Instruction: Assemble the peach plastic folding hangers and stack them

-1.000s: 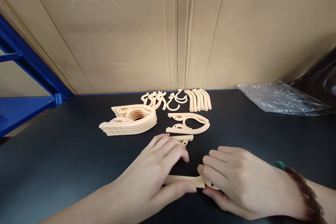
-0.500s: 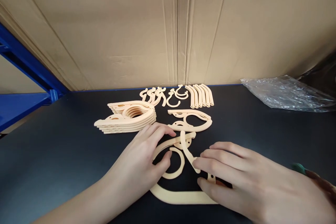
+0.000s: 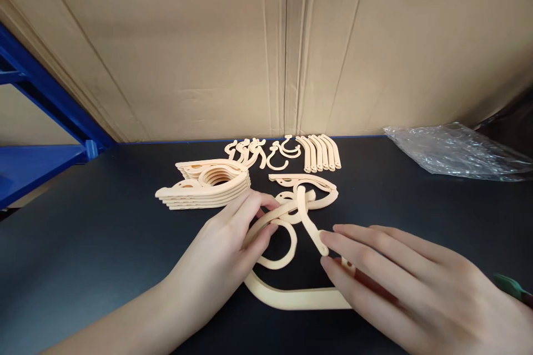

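A cream plastic frame (image 3: pixel 291 298) with a curled inner hook lies low in the middle. My left hand (image 3: pixel 233 238) pinches its upper curved arm between thumb and fingers. Across the end of that arm lies a short curved bar (image 3: pixel 308 222). The thumb and index finger of my right hand (image 3: pixel 383 272) close on the bar's lower end, while the other fingers stretch over the frame's right part and hide it. Just beyond, a similar folded frame (image 3: pixel 325 199) rests on the black table (image 3: pixel 104 244), partly behind the held pieces.
A stack of folded frames (image 3: pixel 208 194) sits left of centre. Behind are small hooks (image 3: pixel 277 162) and a row of curved bars (image 3: pixel 320 154). Clear plastic film (image 3: pixel 453 150) lies at the back right, before a cardboard wall (image 3: pixel 187 50). A blue metal frame (image 3: pixel 62 100) stands left.
My left hand has taken hold of the frame's arm and raised it slightly. The short bar in my right hand has moved up and a little right, now overlapping the folded frame behind.
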Demonstrator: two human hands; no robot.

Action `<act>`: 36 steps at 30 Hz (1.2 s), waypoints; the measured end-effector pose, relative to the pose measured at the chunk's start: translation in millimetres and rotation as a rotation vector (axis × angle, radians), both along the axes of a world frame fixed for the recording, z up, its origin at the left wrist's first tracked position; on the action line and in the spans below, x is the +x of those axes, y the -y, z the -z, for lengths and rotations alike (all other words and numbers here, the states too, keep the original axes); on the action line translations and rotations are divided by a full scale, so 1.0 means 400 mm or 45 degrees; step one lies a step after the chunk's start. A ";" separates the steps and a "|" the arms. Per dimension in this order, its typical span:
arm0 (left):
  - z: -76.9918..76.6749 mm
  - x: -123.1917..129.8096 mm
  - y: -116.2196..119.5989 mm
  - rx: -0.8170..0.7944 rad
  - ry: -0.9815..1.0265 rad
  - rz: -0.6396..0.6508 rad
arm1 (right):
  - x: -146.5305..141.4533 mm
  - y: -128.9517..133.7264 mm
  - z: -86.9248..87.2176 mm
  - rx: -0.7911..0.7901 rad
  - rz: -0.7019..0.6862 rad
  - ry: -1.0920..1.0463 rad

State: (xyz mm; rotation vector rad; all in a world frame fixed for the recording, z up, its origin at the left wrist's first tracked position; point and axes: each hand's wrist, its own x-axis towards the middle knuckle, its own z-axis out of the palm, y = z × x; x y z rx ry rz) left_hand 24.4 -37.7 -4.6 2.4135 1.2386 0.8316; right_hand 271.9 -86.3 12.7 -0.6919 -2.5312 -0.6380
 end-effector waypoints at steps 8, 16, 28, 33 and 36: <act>-0.009 -0.002 0.006 0.091 -0.071 -0.108 | -0.005 -0.007 0.015 -0.437 -0.221 0.052; -0.011 0.001 0.011 0.129 -0.089 -0.130 | -0.007 0.004 0.022 -0.623 -0.244 0.048; -0.016 0.011 0.029 -0.038 0.156 -0.034 | -0.013 -0.013 0.020 -0.526 -0.254 0.014; -0.001 0.017 0.027 -0.260 0.296 0.010 | -0.001 -0.048 0.029 -0.448 -0.218 -0.007; 0.007 0.021 0.018 -0.433 0.459 0.035 | 0.001 -0.049 0.032 -0.443 -0.178 -0.013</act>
